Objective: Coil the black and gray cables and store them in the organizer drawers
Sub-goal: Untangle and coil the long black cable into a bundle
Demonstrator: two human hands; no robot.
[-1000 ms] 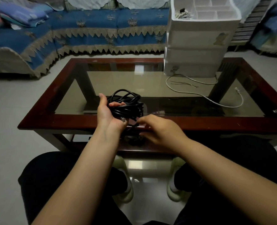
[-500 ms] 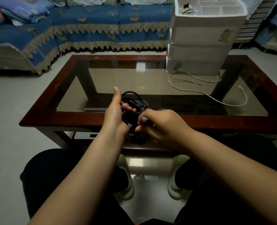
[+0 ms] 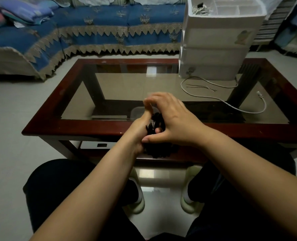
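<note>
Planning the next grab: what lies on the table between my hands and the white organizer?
In the head view, the gray cable loops across the glass table, beside thin dark wires near the organizer.

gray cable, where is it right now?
Head view: the gray cable lies uncoiled on the glass table, right side, just in front of the white organizer.

Right hand (image 3: 172, 122) moved over black cable (image 3: 155, 122), coil now bunched tighter.

Left hand (image 3: 138, 129) and right hand (image 3: 172, 122) pressed together, fingers curled, forearms converging.
</note>
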